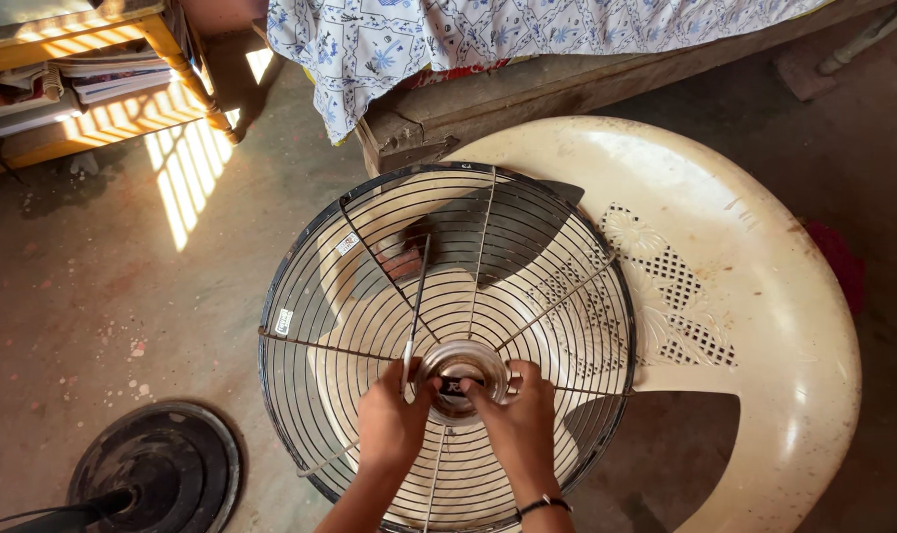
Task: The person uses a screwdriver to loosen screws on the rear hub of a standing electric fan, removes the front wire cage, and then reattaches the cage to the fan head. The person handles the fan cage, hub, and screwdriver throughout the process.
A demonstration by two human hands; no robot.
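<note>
while both hands (458, 419) pinch its shiny hub, round wire fan guard (369, 286) lies flat.

Dark wire fan guard (369, 296), cream plastic chair (764, 296), blue-and-white floral bedsheet (419, 39).

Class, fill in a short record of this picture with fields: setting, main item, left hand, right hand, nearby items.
setting: concrete floor, sunlit patch
main item: wire fan guard lying on a cream plastic chair
left hand: on the guard's round centre cap, holding a thin tool
right hand: fingers on the cap; dark wristband
nearby items: round black fan base, floral cloth, wooden shelf
</note>
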